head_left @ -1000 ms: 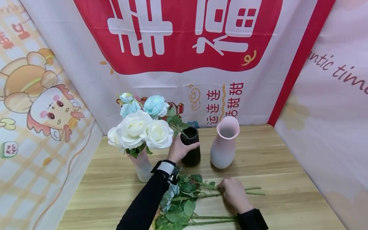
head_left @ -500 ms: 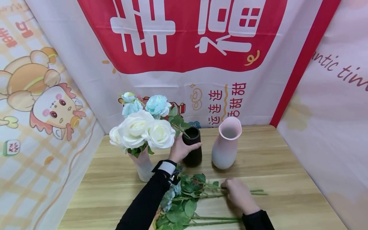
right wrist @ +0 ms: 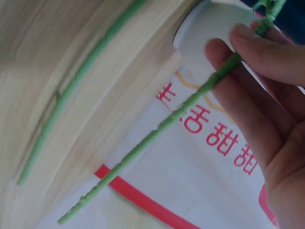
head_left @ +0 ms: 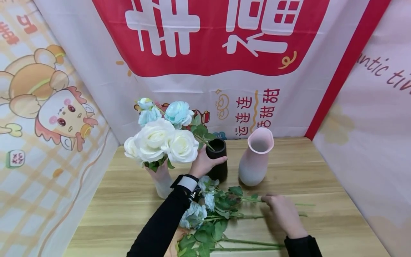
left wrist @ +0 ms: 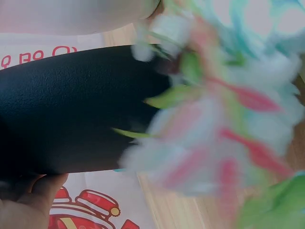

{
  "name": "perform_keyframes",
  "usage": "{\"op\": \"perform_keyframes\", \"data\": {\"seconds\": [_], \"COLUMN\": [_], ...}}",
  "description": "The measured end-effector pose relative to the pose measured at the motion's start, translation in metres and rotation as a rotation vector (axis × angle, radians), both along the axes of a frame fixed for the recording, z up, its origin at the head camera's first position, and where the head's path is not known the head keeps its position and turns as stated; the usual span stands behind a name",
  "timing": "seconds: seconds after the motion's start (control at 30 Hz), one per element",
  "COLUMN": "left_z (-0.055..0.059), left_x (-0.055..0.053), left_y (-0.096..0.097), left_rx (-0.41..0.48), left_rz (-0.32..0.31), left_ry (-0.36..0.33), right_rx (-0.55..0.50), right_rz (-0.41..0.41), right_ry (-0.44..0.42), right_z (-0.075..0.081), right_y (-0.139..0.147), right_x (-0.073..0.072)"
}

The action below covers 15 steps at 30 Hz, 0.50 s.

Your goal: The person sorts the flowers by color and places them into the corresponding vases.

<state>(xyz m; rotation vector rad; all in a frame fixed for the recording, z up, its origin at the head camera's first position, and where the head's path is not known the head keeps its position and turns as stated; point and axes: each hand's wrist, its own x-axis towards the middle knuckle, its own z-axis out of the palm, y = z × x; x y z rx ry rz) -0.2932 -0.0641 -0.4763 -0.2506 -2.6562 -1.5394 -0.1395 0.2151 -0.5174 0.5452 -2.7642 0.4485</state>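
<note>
My left hand [head_left: 203, 163] grips the side of a black vase [head_left: 219, 174]. In the left wrist view that vase [left wrist: 76, 105] fills the left half, and blurred pale blue blossoms [left wrist: 190, 148] hang close to the camera. My right hand [head_left: 284, 214] pinches the green stem [right wrist: 164, 124] of a blue artificial flower between thumb and fingers, over the table. Its pale blue heads [head_left: 208, 194] lie left of the hand, close to my left wrist. A second stem [right wrist: 78, 76] lies apart on the wood.
White and blue flowers [head_left: 155, 139] stand in a pink-white vase [head_left: 162, 182] at the left. Another pink-grey vase [head_left: 253, 167] stands right of the black one. More stems [head_left: 250, 244] with leaves lie at the table's front. A printed cloth [head_left: 179, 85] hangs behind.
My right hand has moved right with the pinched stem, and the blue flower heads have slid out from under my left forearm. My left hand still holds the black vase.
</note>
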Motion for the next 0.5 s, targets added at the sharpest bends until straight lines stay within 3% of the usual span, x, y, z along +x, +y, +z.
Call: {"op": "perform_keyframes", "data": {"seconds": [0.5], "left_z": [0.0], "left_x": [0.002], "left_y": [-0.004], "left_rx": [0.081], "left_rz": [-0.049], "left_ry": [-0.127], "right_rx": [-0.06], "right_rz": [0.08], "right_ry": [0.301], "right_z": [0.006], "right_y": [0.045], "right_x": [-0.002]}}
